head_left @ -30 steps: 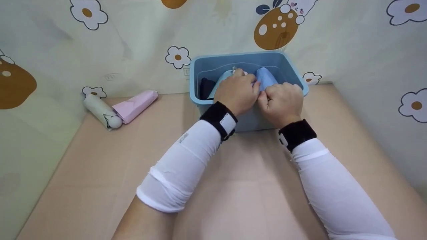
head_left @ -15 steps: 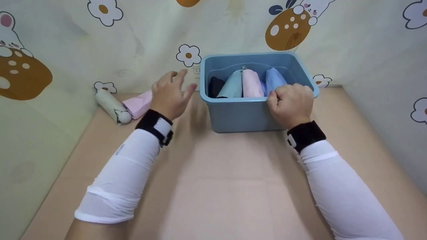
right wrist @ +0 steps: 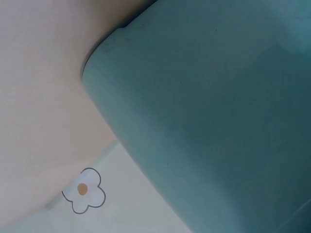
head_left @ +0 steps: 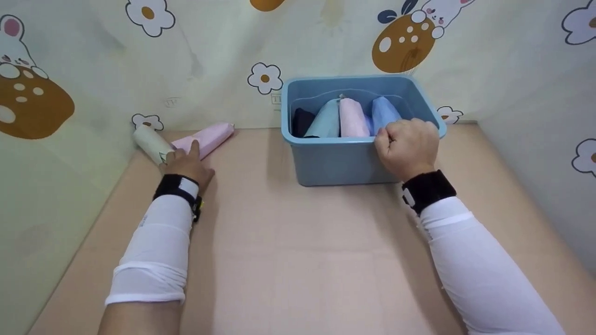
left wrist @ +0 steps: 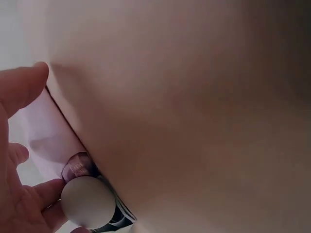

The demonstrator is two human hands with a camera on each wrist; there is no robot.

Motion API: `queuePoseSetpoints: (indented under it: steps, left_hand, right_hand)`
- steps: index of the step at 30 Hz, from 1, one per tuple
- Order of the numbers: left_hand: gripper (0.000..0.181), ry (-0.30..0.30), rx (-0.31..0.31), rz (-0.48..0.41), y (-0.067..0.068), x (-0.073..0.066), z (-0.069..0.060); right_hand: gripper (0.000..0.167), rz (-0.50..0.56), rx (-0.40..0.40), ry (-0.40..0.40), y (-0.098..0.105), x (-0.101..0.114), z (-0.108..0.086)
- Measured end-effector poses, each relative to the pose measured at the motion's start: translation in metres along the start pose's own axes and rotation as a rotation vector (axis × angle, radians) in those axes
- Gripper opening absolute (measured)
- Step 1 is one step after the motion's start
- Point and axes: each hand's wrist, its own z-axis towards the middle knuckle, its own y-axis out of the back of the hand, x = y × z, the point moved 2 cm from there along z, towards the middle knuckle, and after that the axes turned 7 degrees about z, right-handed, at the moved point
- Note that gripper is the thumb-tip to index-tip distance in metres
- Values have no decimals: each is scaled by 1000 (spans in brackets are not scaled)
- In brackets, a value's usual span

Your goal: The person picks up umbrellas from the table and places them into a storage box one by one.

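Note:
My left hand (head_left: 187,165) reaches over two folding umbrellas lying at the back left, its fingers spread. One is a pale green umbrella (head_left: 150,143), the other a pink umbrella (head_left: 216,137). In the left wrist view, fingertips lie at a round pale handle knob (left wrist: 88,201); whether they press on it I cannot tell. My right hand (head_left: 409,148) grips the front rim of a blue plastic bin (head_left: 342,163) near its right corner. Inside the bin stand a teal bundle (head_left: 326,120), a pink bundle (head_left: 353,118), a blue bundle (head_left: 384,112) and a dark bundle (head_left: 303,122).
A beige tabletop (head_left: 298,260) extends in front of the bin. Behind and at both sides rises a pale wall covering (head_left: 209,56) printed with flowers and rabbits. The bin's wall (right wrist: 170,97) fills most of the right wrist view.
My left hand has left the bin and moved left and down to the two umbrellas. The pink bundle in the bin has come into sight. My right hand keeps its grip on the rim.

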Motion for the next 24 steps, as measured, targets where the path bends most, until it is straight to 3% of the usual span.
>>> queuePoseSetpoints:
  steps: [4,14,20,24]
  left_hand:
    - [93,17,-38,27,1,0,8]
    - [70,80,-3,-6,9,8,16]
    - [48,57,20,43,10,-10,16]
    - [53,53,54,37,7,-27,19]
  right_hand:
    - [46,-2,-5,8,-1,0,0]
    - [46,12,25,-5,-4,7,3]
    - [46,9,19,-18,0,5,2]
    - [47,-4,23,-26,1,1,1]
